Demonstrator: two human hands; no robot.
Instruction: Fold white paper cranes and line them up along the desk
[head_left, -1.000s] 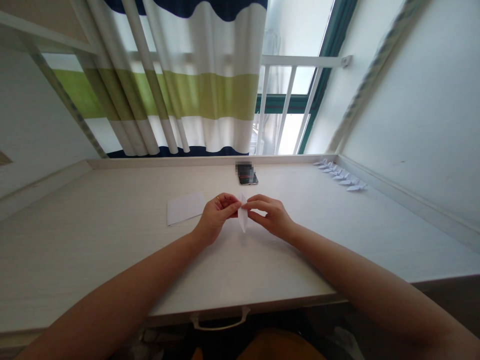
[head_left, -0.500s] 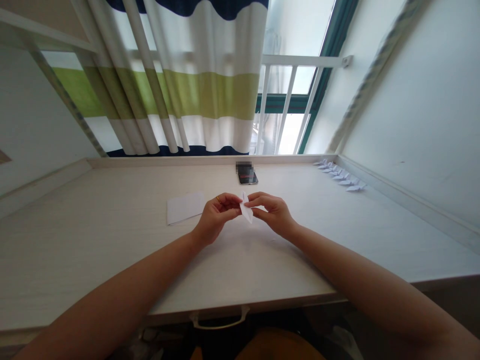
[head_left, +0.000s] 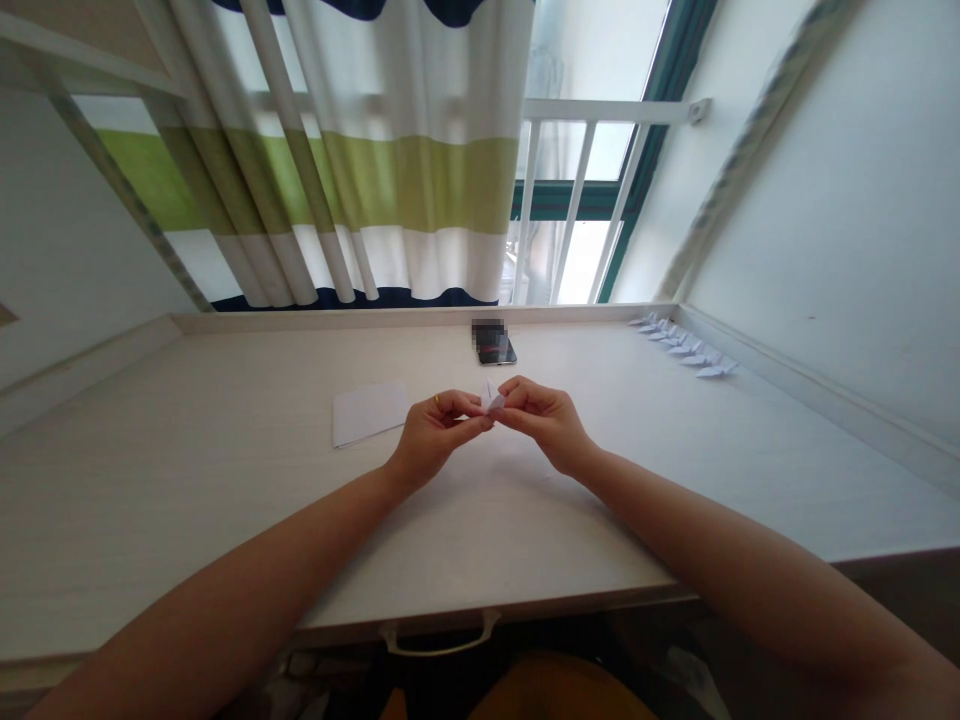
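Observation:
A small piece of folded white paper (head_left: pixel 491 397) is held up above the desk, between my two hands. My left hand (head_left: pixel 441 428) pinches it from the left, thumb and forefinger pressed together; a ring shows on one finger. From the right, my right hand (head_left: pixel 546 418) grips the same paper between thumb and fingers. Much of the paper is covered by the fingertips. To the left, partly behind my left hand, lies a flat stack of white paper (head_left: pixel 367 411).
A dark phone (head_left: pixel 495 345) lies near the back ledge of the white desk (head_left: pixel 187 480). Several folded white paper figures (head_left: pixel 684 346) line the back right corner. A drawer handle (head_left: pixel 441 640) sticks out at the front edge. A striped curtain (head_left: pixel 420 180) hangs behind.
The folded paper has turned; its long point no longer hangs down toward me, and a tip now stands up. Both thumbs have come closer together on it. The view has shifted slightly.

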